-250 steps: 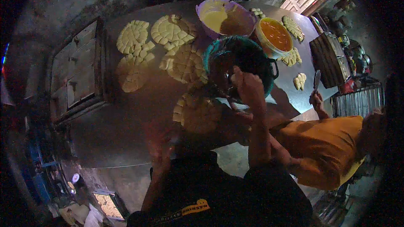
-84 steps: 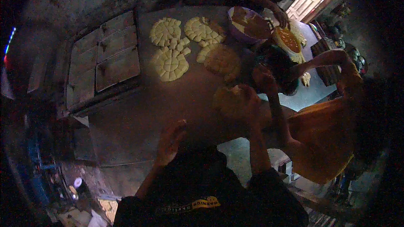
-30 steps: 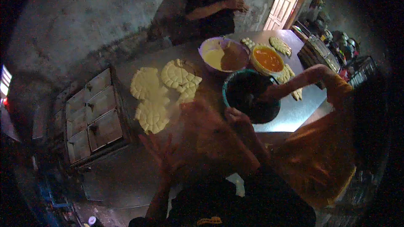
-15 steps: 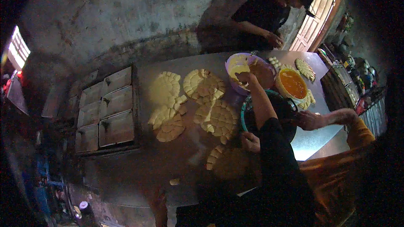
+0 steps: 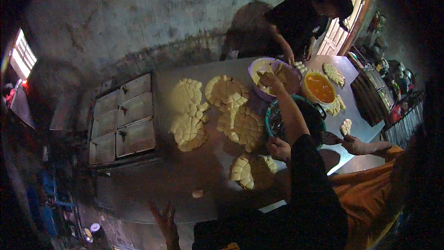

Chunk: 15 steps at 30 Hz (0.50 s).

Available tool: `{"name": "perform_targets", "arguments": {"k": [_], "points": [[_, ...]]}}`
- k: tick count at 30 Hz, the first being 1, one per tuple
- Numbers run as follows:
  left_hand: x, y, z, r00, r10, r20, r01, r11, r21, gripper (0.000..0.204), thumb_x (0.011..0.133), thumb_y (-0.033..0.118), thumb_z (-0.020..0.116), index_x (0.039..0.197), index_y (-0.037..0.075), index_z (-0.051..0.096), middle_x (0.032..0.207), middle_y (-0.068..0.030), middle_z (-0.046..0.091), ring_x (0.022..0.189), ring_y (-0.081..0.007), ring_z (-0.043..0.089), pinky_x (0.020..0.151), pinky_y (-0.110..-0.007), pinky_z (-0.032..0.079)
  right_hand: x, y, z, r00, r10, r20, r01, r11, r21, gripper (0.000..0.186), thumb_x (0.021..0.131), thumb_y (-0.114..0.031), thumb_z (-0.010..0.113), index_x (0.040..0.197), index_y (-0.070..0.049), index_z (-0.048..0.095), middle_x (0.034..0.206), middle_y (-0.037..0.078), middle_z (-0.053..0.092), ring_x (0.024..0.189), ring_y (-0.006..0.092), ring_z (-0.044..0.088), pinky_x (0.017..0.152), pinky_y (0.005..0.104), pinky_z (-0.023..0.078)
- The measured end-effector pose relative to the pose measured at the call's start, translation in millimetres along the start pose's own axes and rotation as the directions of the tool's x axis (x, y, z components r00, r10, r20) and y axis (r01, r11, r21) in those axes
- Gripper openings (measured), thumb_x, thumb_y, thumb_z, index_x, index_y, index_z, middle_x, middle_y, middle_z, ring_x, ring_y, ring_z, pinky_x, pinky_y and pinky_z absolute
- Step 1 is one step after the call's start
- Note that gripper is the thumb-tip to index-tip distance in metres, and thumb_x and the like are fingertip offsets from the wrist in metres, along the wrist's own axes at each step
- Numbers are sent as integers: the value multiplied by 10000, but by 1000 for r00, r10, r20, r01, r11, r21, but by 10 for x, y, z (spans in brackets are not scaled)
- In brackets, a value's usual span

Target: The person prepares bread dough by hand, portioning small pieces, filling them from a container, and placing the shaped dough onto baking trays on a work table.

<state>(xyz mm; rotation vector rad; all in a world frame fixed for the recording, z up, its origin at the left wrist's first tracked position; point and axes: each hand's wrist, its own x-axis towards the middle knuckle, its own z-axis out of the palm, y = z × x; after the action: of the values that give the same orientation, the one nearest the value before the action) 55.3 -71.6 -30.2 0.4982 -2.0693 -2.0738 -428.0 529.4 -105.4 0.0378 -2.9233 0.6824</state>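
My left hand (image 5: 164,220) is over the near edge of the metal table, fingers spread, holding nothing. A small dough piece (image 5: 198,194) lies on the table beyond it. My right arm, in a dark sleeve, stretches across a teal-rimmed tub (image 5: 309,104). At its end my right hand (image 5: 272,83) reaches into a purple basin (image 5: 253,70) of yellowish mash, fingers bunched; what they hold is too dark to make out. Left of the basin lie rounds of flat, cut dough pieces (image 5: 226,90), with another cut round (image 5: 243,172) nearer me.
A metal baking tray with compartments (image 5: 134,136) sits at the left. A bowl of orange liquid (image 5: 320,88) stands beside shaped dough (image 5: 334,74) at the right. A co-worker in orange has one hand (image 5: 356,145) near a dough piece, another (image 5: 279,149) by the tub. Another person (image 5: 296,23) stands across.
My left hand has come further into view, fingers now spread. My right hand remains in the basin. The person across has lowered their hands to the table. A dough piece now shows beside the co-worker's hand.
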Motion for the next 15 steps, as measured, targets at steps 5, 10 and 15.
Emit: {"name": "perform_targets", "arguments": {"k": [5, 10, 15], "points": [[198, 130, 26, 980, 158, 118, -164, 986, 41, 672, 886, 63, 608, 1477, 96, 289, 1541, -132, 241, 1275, -323, 482, 989, -421, 466, 181, 363, -88, 899, -387, -203, 257, 844, -471, 494, 826, -246, 636, 1288, -89, 564, 867, 190, 632, 744, 351, 632, 609, 417, 510], [267, 534, 4, 981, 17, 196, 9, 992, -130, 454, 914, 118, 597, 1348, 26, 502, 1418, -153, 467, 1244, -293, 524, 1006, -414, 457, -295, -489, 17, 876, -264, -403, 253, 964, -82, 461, 861, -256, 598, 1293, -99, 571, 916, 175, 644, 814, 335, 631, 677, 418, 502], [351, 305, -179, 939, -222, 263, 244, 968, -54, 380, 936, 180, 599, 1273, 8, 574, 1284, -147, 586, 1109, -252, 601, 985, -373, 454, -1842, -3399, -64, 984, -151, -94, 174, 703, 689, 428, 900, -265, 567, 1287, -82, 573, 968, 157, 655, 890, 313, 631, 768, 405, 484]]}}
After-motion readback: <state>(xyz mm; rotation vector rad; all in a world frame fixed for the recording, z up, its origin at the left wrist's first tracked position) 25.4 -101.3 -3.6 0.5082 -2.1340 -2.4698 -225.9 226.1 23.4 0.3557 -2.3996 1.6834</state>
